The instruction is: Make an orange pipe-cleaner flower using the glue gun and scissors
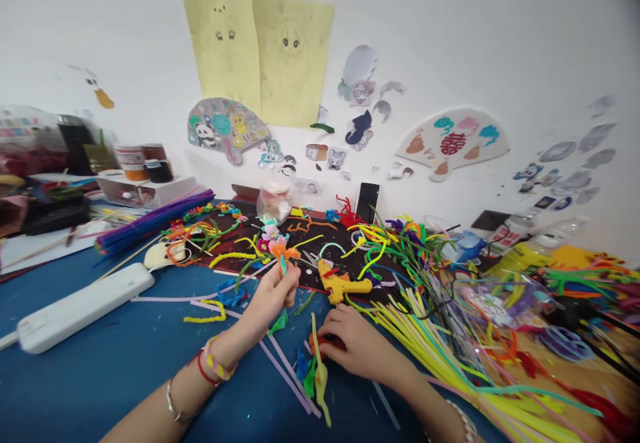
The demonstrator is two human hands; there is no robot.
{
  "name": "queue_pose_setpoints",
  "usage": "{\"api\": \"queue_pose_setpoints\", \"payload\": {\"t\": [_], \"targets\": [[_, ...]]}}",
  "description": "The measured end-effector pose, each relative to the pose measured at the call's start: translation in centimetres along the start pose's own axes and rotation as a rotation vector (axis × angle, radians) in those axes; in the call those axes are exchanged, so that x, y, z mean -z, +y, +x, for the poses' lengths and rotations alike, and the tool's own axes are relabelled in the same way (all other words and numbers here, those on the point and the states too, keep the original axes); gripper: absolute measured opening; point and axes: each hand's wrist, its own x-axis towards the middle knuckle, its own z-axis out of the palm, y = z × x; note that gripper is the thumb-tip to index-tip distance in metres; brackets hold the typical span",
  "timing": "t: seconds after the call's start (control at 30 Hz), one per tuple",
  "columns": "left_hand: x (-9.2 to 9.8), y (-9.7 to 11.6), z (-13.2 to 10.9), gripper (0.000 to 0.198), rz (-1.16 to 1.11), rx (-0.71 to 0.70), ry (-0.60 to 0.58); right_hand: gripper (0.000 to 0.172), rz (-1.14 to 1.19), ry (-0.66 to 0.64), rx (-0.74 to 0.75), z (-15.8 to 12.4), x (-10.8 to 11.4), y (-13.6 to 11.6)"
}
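Observation:
My left hand (280, 289) is raised over the blue table, its fingers pinched on an orange pipe cleaner flower (283, 252) with a bit of light blue at its stem. Just behind the flower are pink and mint fuzzy blooms (270, 233). Lower and to the right, my right hand (357, 339) rests on the table with fingers curled on an orange pipe cleaner piece (314, 344), partly hidden under them. Beside those fingers lie a pale yellow twisted pipe cleaner (321, 376), a green one (309, 381) and a blue one (301, 365). A yellow glue gun (347, 287) lies beyond the right hand.
A white power strip (85, 306) lies at left, near a purple pipe cleaner bundle (155, 221). Long yellow pipe cleaners (425, 336) spread across the right side. A phone (368, 203) leans on the wall. A dark mat (230, 236) holds scattered pieces.

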Motion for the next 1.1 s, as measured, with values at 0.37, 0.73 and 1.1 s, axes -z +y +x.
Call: {"api": "queue_pose_setpoints", "payload": {"t": [0.37,0.73,1.1], "targets": [[-0.5,-1.3,-0.2,0.031,0.233,0.047,-0.142,0.016,0.304,-0.110,-0.076,-0.1,-0.3,-0.6],[0.1,-2.2,-0.1,0.019,0.416,0.047,-0.170,0.021,0.359,0.154,-0.079,0.5,-0.4,-0.3],[0.5,-2.7,-0.1,0.012,0.572,0.019,-0.173,0.019,0.206,0.082,-0.046,0.6,-1.4,-0.3]]}}
